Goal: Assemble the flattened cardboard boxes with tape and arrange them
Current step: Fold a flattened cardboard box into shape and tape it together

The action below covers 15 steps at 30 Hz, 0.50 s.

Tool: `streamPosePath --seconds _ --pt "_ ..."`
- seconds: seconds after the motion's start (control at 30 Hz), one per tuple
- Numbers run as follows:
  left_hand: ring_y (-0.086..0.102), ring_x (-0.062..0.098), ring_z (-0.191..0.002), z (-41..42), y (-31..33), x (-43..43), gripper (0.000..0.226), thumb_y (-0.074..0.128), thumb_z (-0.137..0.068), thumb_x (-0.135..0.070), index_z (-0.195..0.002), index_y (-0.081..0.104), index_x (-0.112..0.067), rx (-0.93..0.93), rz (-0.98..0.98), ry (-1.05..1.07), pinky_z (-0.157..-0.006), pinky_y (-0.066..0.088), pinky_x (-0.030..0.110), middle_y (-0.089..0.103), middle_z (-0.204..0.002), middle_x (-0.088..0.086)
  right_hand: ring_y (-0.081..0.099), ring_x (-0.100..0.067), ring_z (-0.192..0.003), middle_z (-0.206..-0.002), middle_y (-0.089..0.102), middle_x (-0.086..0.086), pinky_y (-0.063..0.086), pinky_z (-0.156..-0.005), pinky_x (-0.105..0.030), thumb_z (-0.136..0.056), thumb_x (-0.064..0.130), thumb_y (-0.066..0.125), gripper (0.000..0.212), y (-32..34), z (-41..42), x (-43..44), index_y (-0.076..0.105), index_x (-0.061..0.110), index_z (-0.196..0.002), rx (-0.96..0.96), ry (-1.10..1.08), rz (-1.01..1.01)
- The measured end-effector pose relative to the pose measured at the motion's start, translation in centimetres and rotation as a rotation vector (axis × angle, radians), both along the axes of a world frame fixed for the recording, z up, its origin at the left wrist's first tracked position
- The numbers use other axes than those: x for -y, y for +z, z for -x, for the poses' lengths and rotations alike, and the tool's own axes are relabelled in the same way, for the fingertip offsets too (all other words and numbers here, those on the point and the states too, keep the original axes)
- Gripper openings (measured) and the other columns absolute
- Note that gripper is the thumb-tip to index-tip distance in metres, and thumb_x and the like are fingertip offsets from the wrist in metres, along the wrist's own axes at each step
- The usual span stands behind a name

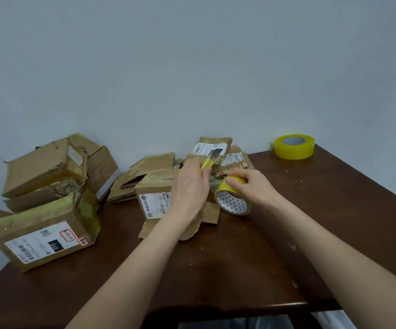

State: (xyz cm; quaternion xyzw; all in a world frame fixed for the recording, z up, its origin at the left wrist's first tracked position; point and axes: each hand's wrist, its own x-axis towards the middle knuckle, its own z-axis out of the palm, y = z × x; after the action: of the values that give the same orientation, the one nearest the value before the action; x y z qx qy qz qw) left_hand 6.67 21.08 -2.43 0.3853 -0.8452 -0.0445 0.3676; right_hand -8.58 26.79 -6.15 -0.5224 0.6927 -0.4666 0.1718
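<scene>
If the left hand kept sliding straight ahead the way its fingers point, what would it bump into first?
Probably the flattened box with the white label leaning near the wall, just beyond the left hand. Its fingers point up and away over the box being taped. Depth is hard to judge from one view.

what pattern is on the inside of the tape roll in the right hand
Small grey triangles on white, lining the core of the yellow tape roll that the right hand holds; the head view shows it.

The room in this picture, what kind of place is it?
Probably a plain room at home or a small office used for packing: a dark wooden table against a bare wall, worn cardboard boxes with shipping labels, and a spare roll of yellow tape.
</scene>
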Motion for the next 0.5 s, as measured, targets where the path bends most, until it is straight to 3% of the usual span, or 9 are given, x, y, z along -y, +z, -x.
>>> streamPosePath --seconds 0.07,0.23,0.33,0.5 --pt "0.056 0.021 -0.076 0.7 -1.0 0.4 0.020 0.045 -0.099 -0.028 -0.098 0.054 -0.011 0.005 -0.064 -0.006 -0.065 0.046 0.037 0.059 -0.085 0.002 0.054 -0.014 -0.117 -0.127 0.062 -0.001 0.039 -0.095 -0.025 -0.092 0.033 0.061 0.036 0.0 0.1 -0.3 0.064 0.015 -0.124 -0.052 -0.026 -0.014" --pt "0.056 0.024 -0.064 -0.6 -3.3 0.0 0.019 0.045 -0.099 -0.027 -0.104 0.054 -0.012 -0.028 -0.062 -0.004 -0.056 0.043 0.038 0.059 -0.073 0.004 0.056 -0.013 -0.111 -0.122 0.064 0.000 0.039 -0.085 -0.023 -0.090 0.031 0.063 0.037 -0.2 0.6 -1.1 0.064 0.018 -0.125 -0.110 0.003 -0.109" --pt "0.048 0.019 -0.056 -1.0 -3.7 -1.1 0.018 0.045 -0.099 -0.028 -0.101 0.052 -0.012 -0.044 -0.046 0.002 -0.050 0.030 0.032 0.053 -0.066 0.001 0.056 -0.016 -0.113 -0.126 0.062 0.001 0.043 -0.091 -0.027 -0.087 0.029 0.063 0.040 0.2 0.3 -1.7 0.063 0.021 -0.126 -0.177 -0.010 -0.163" --pt "0.051 0.021 -0.059 -0.9 -4.0 -1.9 0.016 0.046 -0.099 -0.026 -0.100 0.052 -0.012 -0.070 -0.040 -0.019 -0.051 0.032 0.032 0.056 -0.069 0.003 0.058 -0.025 -0.110 -0.123 0.063 -0.003 0.050 -0.085 -0.036 -0.084 0.038 0.058 0.043 0.6 -0.7 -2.8 0.061 0.030 -0.127 -0.314 -0.093 -0.301"
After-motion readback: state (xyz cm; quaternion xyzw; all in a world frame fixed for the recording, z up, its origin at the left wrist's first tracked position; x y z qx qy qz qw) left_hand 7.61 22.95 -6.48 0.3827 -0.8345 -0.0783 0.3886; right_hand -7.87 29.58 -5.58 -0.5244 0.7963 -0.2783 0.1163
